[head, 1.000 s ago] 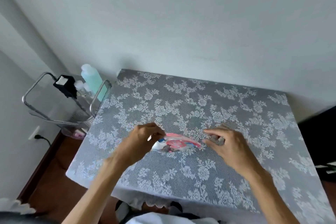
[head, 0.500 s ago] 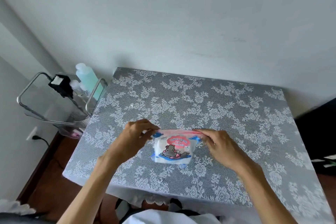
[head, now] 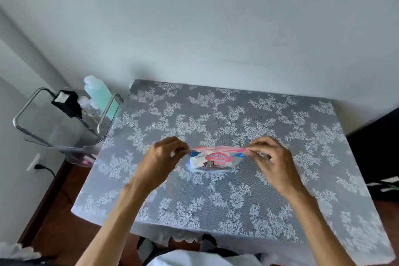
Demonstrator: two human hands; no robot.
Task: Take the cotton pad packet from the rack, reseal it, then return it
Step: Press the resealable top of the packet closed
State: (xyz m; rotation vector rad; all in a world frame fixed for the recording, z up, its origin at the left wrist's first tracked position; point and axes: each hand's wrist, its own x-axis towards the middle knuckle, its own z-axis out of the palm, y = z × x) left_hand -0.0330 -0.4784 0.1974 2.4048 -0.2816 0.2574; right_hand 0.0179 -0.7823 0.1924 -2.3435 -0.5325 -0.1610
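Head view: the left hand (head: 160,162) and the right hand (head: 273,161) each pinch one end of the pink top strip of the cotton pad packet (head: 212,158), fingertips closed on it, holding it stretched between them over the middle of the table (head: 280,211), nearer its front edge than its far one. Just off the table's far left corner stands the rack (head: 28,114), a clear bin with a metal frame, holding a pale green bottle (head: 98,93) and a black object with a white top (head: 65,101), well apart from the packet.
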